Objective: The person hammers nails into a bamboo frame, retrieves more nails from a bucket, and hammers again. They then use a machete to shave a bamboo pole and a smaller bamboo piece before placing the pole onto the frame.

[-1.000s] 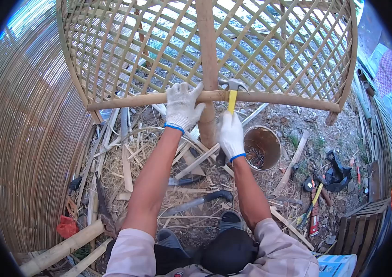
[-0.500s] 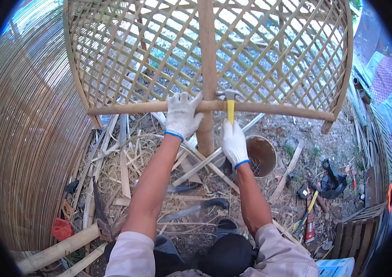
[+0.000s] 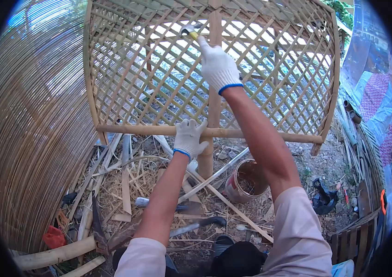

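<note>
Littered ground (image 3: 253, 220) spreads over the lower middle of the frame, strewn with pale shavings and cut strips. Up the whole left side curves a wall of thin slats (image 3: 34, 124). Across the upper middle stands the lattice panel (image 3: 173, 87), its crisscrossed strips held in a bent frame. An upright post (image 3: 215, 111) runs down its middle, and a round rail (image 3: 246, 134) crosses the post along the panel's bottom edge. At lower left lie thick poles (image 3: 59, 255); at lower right is a slatted crate (image 3: 355, 241). Right of the post's foot, a bucket (image 3: 238, 185) leans, with small pieces inside. Farther right on the ground is a crumpled black bag (image 3: 324, 197). Below centre lies a long blade (image 3: 184, 229) with a dark curved handle.

The right hand (image 3: 220, 68), in a white glove, is raised in front of the panel and clenched round a hammer (image 3: 190, 30). The hammer's head and a bit of yellow handle stick out beyond the fist, to its upper left. The left hand (image 3: 188, 137), gloved too, lies over the rail just left of the post, fingers parted; whether they curl round behind it, I cannot tell.
</note>
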`<state>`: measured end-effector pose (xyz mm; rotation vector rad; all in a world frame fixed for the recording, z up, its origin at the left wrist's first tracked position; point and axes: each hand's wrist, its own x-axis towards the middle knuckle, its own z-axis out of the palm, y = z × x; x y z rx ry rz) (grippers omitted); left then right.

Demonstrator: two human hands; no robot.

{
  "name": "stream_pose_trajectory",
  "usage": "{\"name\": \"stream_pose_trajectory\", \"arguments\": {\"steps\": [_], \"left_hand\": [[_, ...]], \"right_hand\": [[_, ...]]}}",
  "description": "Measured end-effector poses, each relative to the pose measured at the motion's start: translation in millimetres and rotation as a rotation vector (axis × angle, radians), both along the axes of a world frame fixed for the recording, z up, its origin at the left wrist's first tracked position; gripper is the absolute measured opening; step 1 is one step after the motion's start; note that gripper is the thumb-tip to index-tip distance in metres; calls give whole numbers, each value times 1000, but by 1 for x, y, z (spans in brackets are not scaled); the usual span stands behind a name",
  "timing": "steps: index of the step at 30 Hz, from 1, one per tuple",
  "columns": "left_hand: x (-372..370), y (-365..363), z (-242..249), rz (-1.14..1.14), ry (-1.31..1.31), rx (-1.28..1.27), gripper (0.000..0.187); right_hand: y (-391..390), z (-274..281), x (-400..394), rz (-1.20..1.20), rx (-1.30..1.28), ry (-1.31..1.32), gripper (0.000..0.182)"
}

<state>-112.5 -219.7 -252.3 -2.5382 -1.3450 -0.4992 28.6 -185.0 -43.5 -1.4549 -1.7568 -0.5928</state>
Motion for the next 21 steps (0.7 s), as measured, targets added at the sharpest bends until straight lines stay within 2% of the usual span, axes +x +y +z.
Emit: {"name": "stream_pose_trajectory", "arguments": {"steps": [1,4,5,8,9,13,18,21], "left_hand": [[-1,1,0,-1,8,-6,81],[-5,4,4,0,19,-5,80],[-3,2,2,0,13,-10,80],[-2,0,3,-12,-24,-52,79],[-3,-1,4,-15,-18,-55,81],[-5,-3,5,-11,-5,-68,81],[-4,-2,4,-11,-10,-58,80],[-6,0,9,-18,-6,-29,83]], "right_hand": [[4,8,4,-1,-5,-99,55],[5,29,0,-136,-266,53,57],[5,28,-11,-159,-254,107,59],[-4,31,-25,-108,-160,-3,58],[-5,24,-17,-14,-62,-96,58],[6,31,-4,-180,-198,106,57],[2,40,0,-49,-113,-170,58],[20,48,0,-148,-185,48,59]]}}
